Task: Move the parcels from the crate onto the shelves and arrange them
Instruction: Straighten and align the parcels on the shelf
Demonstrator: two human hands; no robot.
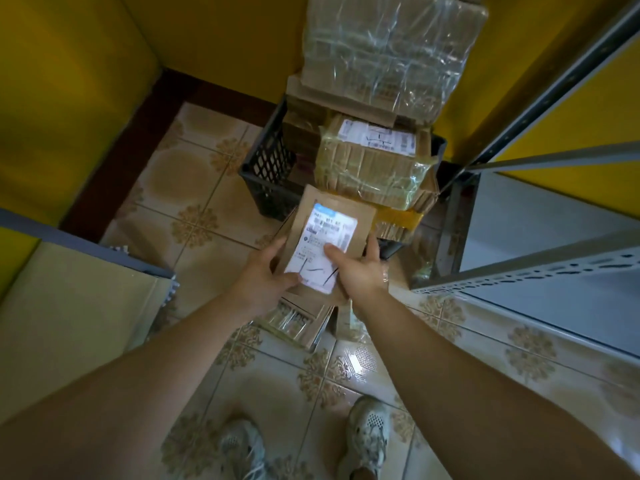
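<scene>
Fingers [278,244] of the left hand [258,277] curl round one long edge of the flat brown cardboard parcel with a white label [327,237], and the right hand [360,275] grips the other edge. The parcel is held over the near rim of the black plastic lattice crate [273,164], its long axis pointing away from the person. The grey metal shelves [554,306] lie off to the right, nearer the right hand.

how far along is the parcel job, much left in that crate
Early on. No parcel shows on the visible part of the grey shelf. In hand: the left hand and right hand grip one flat labelled parcel. Left: the black crate is piled with taped parcels, and loose parcels lie on the floor.
</scene>
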